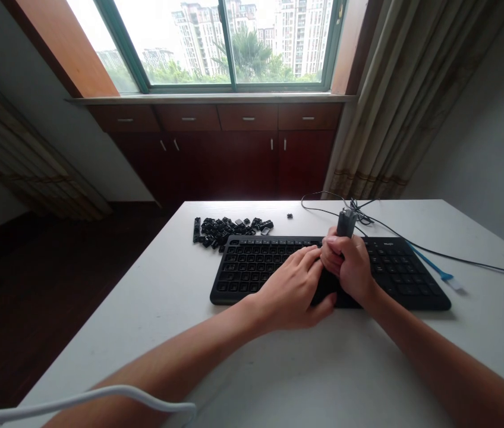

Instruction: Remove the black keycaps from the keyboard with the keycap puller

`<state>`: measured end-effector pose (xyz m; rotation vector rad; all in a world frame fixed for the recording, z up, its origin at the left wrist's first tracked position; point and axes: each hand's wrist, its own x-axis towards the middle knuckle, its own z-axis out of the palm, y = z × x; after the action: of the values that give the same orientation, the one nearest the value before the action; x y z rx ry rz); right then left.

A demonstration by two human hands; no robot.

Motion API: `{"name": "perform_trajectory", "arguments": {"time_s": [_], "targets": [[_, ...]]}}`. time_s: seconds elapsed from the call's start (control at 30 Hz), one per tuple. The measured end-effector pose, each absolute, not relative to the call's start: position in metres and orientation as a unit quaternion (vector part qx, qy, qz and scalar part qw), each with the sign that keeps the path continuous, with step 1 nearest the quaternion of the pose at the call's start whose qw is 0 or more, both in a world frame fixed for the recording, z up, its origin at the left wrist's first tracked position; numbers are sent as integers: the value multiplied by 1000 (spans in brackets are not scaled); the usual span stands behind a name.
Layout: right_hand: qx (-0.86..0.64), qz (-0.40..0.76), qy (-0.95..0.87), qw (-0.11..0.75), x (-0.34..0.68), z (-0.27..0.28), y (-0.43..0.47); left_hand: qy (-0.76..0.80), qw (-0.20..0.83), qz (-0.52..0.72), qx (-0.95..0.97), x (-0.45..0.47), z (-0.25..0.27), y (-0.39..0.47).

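Note:
A black keyboard [252, 270] lies on the white table, its left part showing bare key sockets and its right part still carrying keys. My left hand [294, 285] rests across its middle, fingers stretched out and thumb spread at the front edge. My right hand [347, 264] is closed in a fist around a dark grey tool [347, 222], held upright over the keyboard. Only the top of the tool shows; its lower end is hidden, so its kind is unclear. Behind the keyboard's left end is a pile of loose black keycaps [225, 229].
A single keycap [290, 216] sits behind the keyboard. Black cable [416, 242] runs coiled and then right across the white table [145, 291]. A blue brush [432, 265] with pale bristles lies by the keyboard's right end. A white cord [118, 390] crosses my left forearm.

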<state>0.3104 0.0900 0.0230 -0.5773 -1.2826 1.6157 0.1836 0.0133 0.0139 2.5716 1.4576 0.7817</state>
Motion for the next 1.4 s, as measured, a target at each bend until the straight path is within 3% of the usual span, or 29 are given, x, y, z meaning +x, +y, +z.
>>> {"name": "perform_trajectory", "arguments": {"time_s": [0.17,0.33,0.53,0.8,1.13,1.4], "targets": [[-321,508,-622,502,311,23,81,476,11,245,845,199,9,18],[-364,460,-638,500,309,28,81,498,4,239,833,215,1,25],[-289,529,-559,569,316,48,86,482,-5,262,836,217,10,41],[-297,661,-412,552,328,39,101,536,47,283,794,210,0,39],[-340,600,-361,628,321,25,94,493,83,298,813,209,13,31],[-317,626,-345,623,323,28,96,489,124,328,798,208,17,33]]}}
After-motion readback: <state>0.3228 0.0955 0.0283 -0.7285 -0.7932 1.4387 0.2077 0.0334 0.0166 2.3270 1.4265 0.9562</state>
